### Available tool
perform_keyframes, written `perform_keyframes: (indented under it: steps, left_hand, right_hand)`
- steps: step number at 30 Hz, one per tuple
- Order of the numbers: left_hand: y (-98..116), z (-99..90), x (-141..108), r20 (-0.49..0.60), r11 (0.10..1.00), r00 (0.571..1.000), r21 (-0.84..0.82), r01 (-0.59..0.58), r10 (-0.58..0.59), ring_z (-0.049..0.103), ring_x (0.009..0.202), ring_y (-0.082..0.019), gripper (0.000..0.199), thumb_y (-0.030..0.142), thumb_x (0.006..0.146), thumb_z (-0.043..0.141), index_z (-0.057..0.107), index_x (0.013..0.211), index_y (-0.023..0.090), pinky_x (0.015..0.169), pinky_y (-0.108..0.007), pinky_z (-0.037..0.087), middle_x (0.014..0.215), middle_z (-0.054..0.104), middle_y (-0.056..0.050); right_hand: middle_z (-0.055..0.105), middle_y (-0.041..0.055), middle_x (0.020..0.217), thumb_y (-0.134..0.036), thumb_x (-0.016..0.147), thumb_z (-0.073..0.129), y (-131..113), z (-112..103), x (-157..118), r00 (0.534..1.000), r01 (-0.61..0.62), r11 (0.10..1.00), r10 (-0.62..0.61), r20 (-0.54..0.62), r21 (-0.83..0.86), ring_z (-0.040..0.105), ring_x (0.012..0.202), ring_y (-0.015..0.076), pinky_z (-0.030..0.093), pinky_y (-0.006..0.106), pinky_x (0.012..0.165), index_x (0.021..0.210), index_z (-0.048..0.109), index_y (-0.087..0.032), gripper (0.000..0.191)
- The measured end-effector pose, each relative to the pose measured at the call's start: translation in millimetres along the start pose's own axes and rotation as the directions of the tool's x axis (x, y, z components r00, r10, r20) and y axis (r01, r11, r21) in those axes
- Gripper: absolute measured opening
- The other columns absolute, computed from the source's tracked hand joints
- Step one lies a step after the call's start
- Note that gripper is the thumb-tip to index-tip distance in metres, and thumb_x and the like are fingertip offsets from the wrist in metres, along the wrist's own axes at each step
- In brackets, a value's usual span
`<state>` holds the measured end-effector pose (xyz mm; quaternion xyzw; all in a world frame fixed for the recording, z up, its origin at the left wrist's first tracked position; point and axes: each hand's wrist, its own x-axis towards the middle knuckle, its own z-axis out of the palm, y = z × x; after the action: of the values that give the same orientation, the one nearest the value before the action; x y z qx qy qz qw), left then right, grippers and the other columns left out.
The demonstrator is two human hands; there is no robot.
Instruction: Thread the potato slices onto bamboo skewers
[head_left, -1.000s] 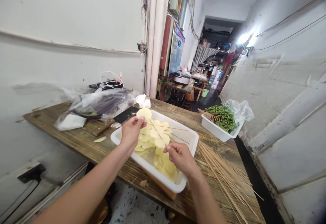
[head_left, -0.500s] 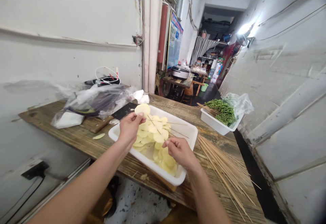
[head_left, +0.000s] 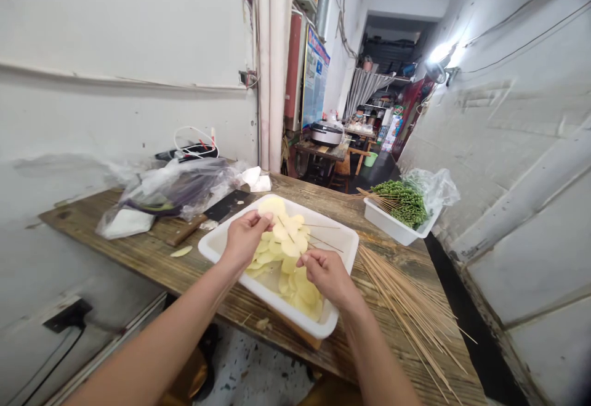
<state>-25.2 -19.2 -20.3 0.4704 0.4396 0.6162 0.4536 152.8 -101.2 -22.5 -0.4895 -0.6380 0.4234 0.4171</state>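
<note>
My left hand (head_left: 244, 238) pinches a thin pale-yellow potato slice (head_left: 272, 206) over the far left of a white plastic tray (head_left: 277, 305). My right hand (head_left: 327, 275) is closed on the near end of a thin wooden skewer, above the tray's right side. A few potato slices (head_left: 292, 245) are threaded on that skewer, and its far end lies close to the slice in my left fingers. Beneath both hands, many loose slices (head_left: 302, 289) fill the tray. Skewers with slices on them (head_left: 325, 227) rest toward its far right.
Loose bamboo skewers (head_left: 406, 316) fan across the table's right side. Behind them stands a white bin (head_left: 390, 224) of skewered green vegetables (head_left: 409, 206). A cleaver (head_left: 226, 206), a stray slice (head_left: 181, 251) and plastic bags (head_left: 178, 184) lie left. A wall borders the left.
My left hand has moved right and slightly down with its slice, closer to the skewer's far end. My right hand has hardly moved.
</note>
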Motion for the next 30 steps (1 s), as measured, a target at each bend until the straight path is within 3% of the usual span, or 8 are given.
perform_keyframes:
  steps: [5,11,17,20,24,30]
  left_hand:
    - [3,2.5,1,-0.092,0.999,0.995,-0.016,-0.046,0.045,0.057,0.062,-0.012,0.038,0.043,0.063,0.069,0.064,0.088,0.015,0.056,-0.022,0.046,0.074,0.065,-0.001]
    - [-6,-2.3,9,-0.16,0.996,0.987,0.093,-0.002,0.017,0.053,0.056,-0.012,0.039,0.045,0.062,0.068,0.067,0.083,0.013,0.053,-0.022,0.041,0.066,0.064,-0.001]
    - [-3,-3.6,8,-0.182,0.907,0.957,0.398,-0.139,0.227,0.054,0.063,-0.015,0.035,0.044,0.066,0.064,0.07,0.084,0.015,0.058,-0.024,0.041,0.073,0.067,-0.002]
    - [-1,-3.5,6,-0.206,0.884,0.942,0.444,-0.15,0.263,0.053,0.061,-0.015,0.034,0.044,0.067,0.062,0.07,0.083,0.015,0.057,-0.024,0.04,0.068,0.065,-0.001]
    - [-5,-4.0,8,-0.253,0.936,0.948,0.337,-0.103,0.195,0.052,0.059,-0.014,0.035,0.044,0.066,0.064,0.07,0.082,0.014,0.055,-0.023,0.039,0.066,0.063,-0.001]
    - [-6,-1.3,9,-0.258,0.996,0.963,-0.068,0.062,-0.077,0.052,0.049,-0.012,0.034,0.039,0.057,0.072,0.067,0.078,0.013,0.049,-0.024,0.042,0.057,0.06,0.001]
  right_hand:
    - [0.036,-0.0066,0.047,-0.028,0.083,0.046,1,0,0,1.0,0.01,1.0,-0.01,0.012,-0.001,0.027,0.042,0.0063,0.021,0.017,0.041,0.073,0.064,-0.013,0.025]
    - [0.037,-0.0065,0.046,-0.024,0.081,0.047,4,2,1,1.0,0.021,0.999,-0.021,-0.001,-0.036,0.028,0.042,0.006,0.022,0.017,0.041,0.072,0.064,-0.013,0.022]
    - [0.05,-0.0036,0.046,-0.025,0.081,0.049,6,5,0,1.0,0.011,0.997,-0.012,-0.018,-0.071,0.037,0.041,0.0063,0.028,0.017,0.042,0.067,0.06,-0.014,0.02]
    - [0.049,-0.004,0.046,-0.024,0.082,0.047,6,4,0,0.999,0.035,0.996,-0.036,-0.017,-0.084,0.038,0.042,0.0065,0.03,0.017,0.044,0.07,0.061,-0.014,0.021]
    - [0.041,-0.0068,0.045,-0.027,0.084,0.045,2,1,1,0.998,0.023,1.0,-0.022,0.059,-0.004,0.031,0.039,0.0049,0.024,0.017,0.04,0.076,0.062,-0.013,0.023]
    - [0.032,-0.0111,0.044,-0.043,0.082,0.047,-4,-1,1,0.975,-0.164,0.966,0.127,0.185,0.198,0.016,0.033,0.0023,0.014,0.018,0.034,0.08,0.059,-0.012,0.033]
